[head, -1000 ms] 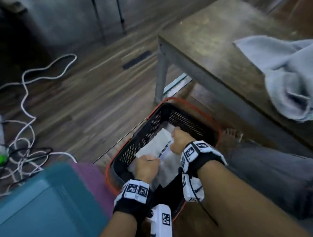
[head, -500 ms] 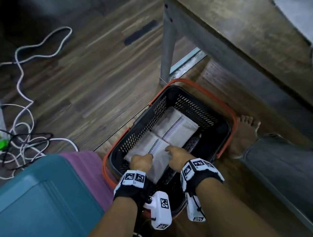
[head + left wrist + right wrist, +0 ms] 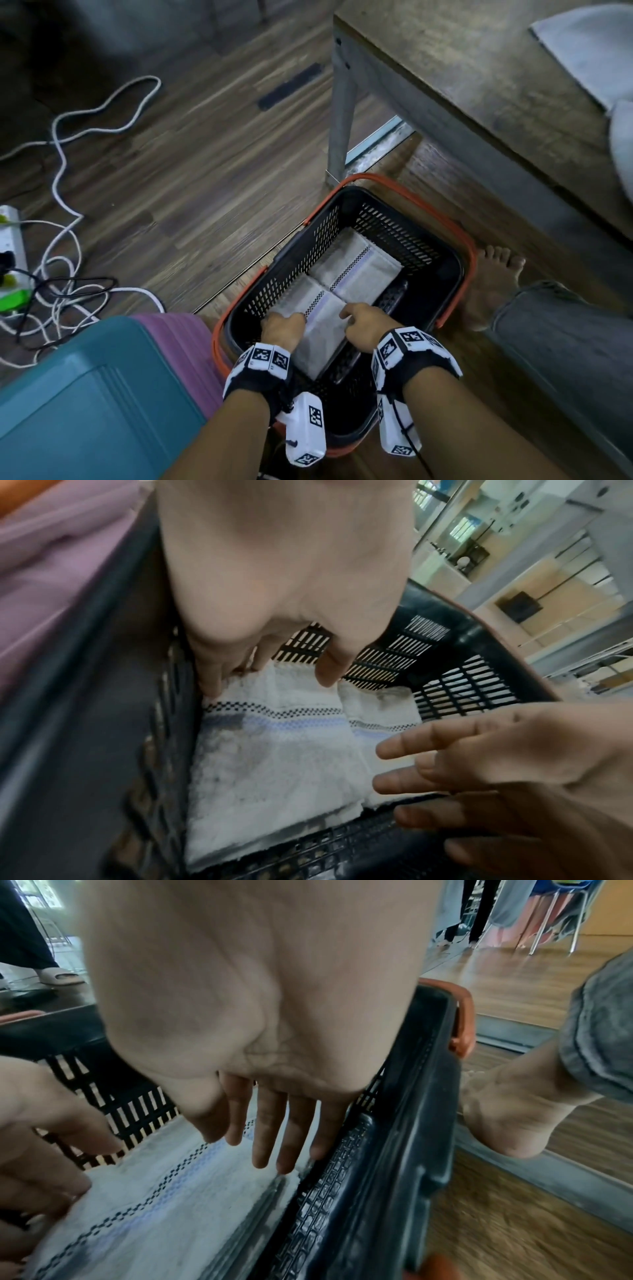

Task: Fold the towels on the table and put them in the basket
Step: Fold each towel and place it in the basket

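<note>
A black basket [image 3: 459, 246] with an orange rim stands on the floor beside the table leg. Two folded white towels with checked stripes lie side by side in it, the far towel [image 3: 356, 270] and the near towel [image 3: 322, 339]. My left hand [image 3: 284, 329] presses on the near towel's left edge, its fingers [image 3: 212, 680] pointing down beside the basket wall. My right hand [image 3: 363, 325] hovers over the towel's right edge with straight fingers [image 3: 263, 1145]. Neither hand grips anything. An unfolded pale blue towel [image 3: 582, 54] lies on the table [image 3: 462, 68].
A teal case [image 3: 85, 411] and a purple one [image 3: 178, 342] stand just left of the basket. White cables and a power strip [image 3: 10, 246] lie on the wooden floor at far left. My bare foot [image 3: 493, 281] and trouser leg sit right of the basket.
A second ago both hands held the near towel raised inside the basket. It now lies flat beside the far one, and the hands have slid back to its near end.
</note>
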### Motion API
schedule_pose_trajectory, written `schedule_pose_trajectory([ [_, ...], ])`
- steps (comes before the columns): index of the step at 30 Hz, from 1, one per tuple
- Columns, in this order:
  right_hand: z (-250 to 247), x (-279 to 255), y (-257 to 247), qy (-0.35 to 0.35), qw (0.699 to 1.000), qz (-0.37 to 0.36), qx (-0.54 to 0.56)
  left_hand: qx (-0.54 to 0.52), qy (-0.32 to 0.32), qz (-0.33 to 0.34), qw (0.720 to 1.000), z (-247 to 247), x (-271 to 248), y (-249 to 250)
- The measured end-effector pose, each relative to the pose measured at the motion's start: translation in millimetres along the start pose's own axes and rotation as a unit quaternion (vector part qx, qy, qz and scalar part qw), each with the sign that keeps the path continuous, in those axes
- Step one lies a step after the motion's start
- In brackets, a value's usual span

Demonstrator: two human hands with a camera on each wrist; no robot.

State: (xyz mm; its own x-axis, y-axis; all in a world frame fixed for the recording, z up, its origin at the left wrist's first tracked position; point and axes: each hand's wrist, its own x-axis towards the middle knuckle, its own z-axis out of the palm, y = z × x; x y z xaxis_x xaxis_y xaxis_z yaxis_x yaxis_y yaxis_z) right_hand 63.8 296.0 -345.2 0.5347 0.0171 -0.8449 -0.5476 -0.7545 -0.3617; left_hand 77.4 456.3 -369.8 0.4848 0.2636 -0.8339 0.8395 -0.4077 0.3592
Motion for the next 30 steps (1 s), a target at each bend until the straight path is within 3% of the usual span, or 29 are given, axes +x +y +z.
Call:
schedule_pose_trajectory([
  [6, -23.8, -23.7, -10.0, 0.044, 0.998, -0.029, -0.026, -0.027, 0.006, 0.059, 0.998, -7.6, -23.4, 16.0],
  [11, -79.2, -76.2, -50.0, 0.055, 0.988, -0.102, -0.101, 0.026, -0.06, 0.22, 0.973, -23.7, -68.1, 61.5],
  [13, -115.1, -111.6, -68.1, 0.079, 0.98, -0.142, -0.118, 0.063, -0.062, 0.302, 0.949, -34.6, -93.1, 85.1],
  [15, -150.7, -157.2, -77.8, 0.147, 0.966, -0.187, -0.097, 0.076, -0.07, 0.369, 0.924, -43.1, -122.7, 111.9],
  [21, -231.1, -312.1, -60.3, 0.376, 0.888, -0.262, -0.042, 0.083, -0.065, 0.541, 0.835, -40.7, -233.0, 199.4],
  [25, -253.5, -407.0, -6.4, 0.494, 0.833, -0.248, -0.028, 0.139, -0.112, 0.616, 0.767, -20.9, -314.1, 247.5],
  [30, -256.2, -471.1, 85.7, 0.555, 0.816, -0.159, 0.012, 0.226, -0.164, 0.654, 0.703, 26.8, -383.6, 282.4],
])
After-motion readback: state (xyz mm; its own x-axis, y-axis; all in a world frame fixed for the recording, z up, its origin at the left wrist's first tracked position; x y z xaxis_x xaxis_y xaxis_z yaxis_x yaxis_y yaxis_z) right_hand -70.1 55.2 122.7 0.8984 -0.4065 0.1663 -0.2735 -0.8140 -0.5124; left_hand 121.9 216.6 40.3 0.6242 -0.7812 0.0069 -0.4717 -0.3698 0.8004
